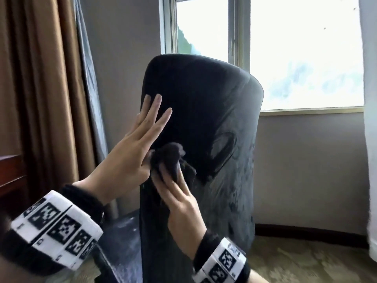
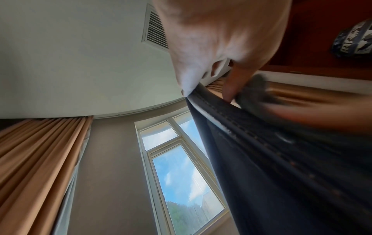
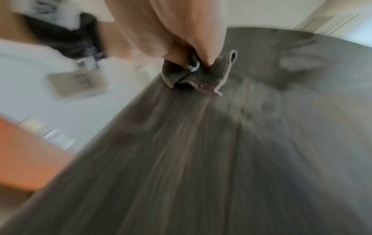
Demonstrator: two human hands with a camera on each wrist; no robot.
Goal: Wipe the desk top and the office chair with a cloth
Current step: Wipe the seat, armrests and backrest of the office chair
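Observation:
The black office chair (image 1: pixel 204 99) stands with its backrest turned toward me, wet smears showing on its right half. My left hand (image 1: pixel 152 117) lies flat against the backrest's left edge, fingers straight. Just below it, my right hand (image 1: pixel 173 180) holds a bunched dark grey cloth (image 1: pixel 169 158) and presses it onto the backrest. In the right wrist view the fingertips pinch the cloth (image 3: pixel 203 74) against the blurred chair surface (image 3: pixel 201 159). The left wrist view shows the chair's stitched edge (image 2: pixel 261 143) with the cloth (image 2: pixel 255 92) behind it.
A window (image 1: pixel 295 58) is behind the chair, with brown curtains (image 1: pixel 40 88) to the left and a white curtain (image 1: pixel 371 139) at the right. Dark wooden furniture (image 1: pixel 10 176) stands at the far left. Patterned carpet (image 1: pixel 306 262) covers the floor.

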